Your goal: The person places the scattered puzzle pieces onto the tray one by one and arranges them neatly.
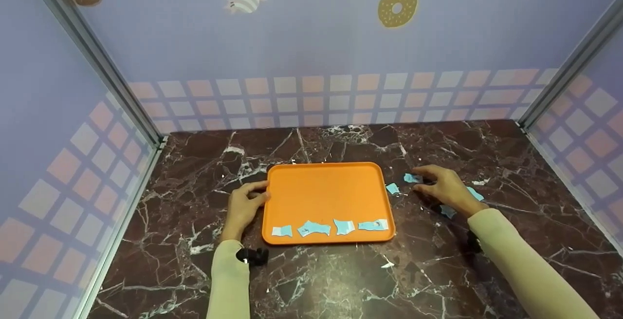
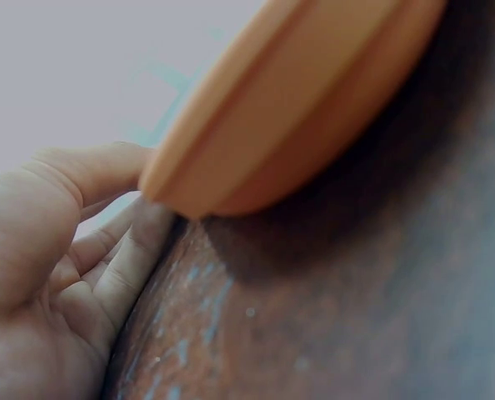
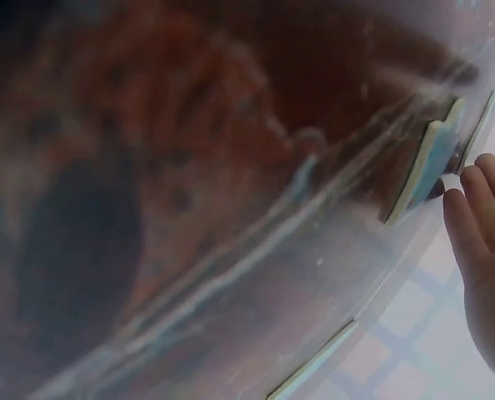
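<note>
An orange tray (image 1: 321,187) lies on the dark marbled table. My left hand (image 1: 245,207) holds its left rim, with the thumb against the edge and fingers beneath in the left wrist view. Several torn light-blue paper pieces (image 1: 314,229) form a row along the tray's near side. Right of the tray, my right hand (image 1: 448,187) reaches over the table, thumb and fingers spread apart around one blue paper piece (image 1: 412,178). Another small blue piece (image 1: 393,188) lies between that one and the tray. In the right wrist view the fingers look fairly straight.
Two further blue pieces, one by the wrist (image 1: 475,193) and one partly under the hand (image 1: 448,211), lie on the table. A white scrap (image 1: 388,264) is near the front. Patterned panels (image 1: 311,46) wall in the table at back and sides.
</note>
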Action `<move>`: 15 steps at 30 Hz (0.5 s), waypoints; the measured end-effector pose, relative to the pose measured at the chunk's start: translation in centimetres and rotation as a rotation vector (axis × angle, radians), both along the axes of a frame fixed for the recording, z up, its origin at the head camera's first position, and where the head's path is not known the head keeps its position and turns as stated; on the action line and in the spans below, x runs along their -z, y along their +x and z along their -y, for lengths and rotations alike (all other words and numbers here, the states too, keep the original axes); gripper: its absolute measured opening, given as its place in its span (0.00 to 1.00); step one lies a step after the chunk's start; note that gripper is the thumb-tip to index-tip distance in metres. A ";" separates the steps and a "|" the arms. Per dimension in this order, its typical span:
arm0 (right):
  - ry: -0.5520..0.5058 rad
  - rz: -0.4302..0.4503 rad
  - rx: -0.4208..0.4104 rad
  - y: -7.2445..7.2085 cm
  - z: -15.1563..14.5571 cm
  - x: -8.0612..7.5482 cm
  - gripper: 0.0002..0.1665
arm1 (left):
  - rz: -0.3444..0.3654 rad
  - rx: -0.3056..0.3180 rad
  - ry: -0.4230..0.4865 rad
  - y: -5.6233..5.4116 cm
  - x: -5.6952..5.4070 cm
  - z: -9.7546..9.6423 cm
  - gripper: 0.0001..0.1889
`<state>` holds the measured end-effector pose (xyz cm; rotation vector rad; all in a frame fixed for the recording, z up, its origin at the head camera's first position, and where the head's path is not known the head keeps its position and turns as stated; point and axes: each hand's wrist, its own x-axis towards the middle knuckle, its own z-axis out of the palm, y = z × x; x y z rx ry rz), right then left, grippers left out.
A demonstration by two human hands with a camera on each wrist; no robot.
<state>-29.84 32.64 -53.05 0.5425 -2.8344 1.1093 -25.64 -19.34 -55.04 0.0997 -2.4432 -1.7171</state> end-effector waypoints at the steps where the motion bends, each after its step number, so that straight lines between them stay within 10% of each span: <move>1: 0.008 -0.007 0.001 -0.1 0.0 0.0 0.27 | 0.003 0.001 0.002 0.0 0.0 0.0 0.16; 15: 0.034 -0.052 0.025 -0.1 0.2 0.1 0.17 | 0.021 0.010 -0.015 -0.1 0.0 0.2 0.16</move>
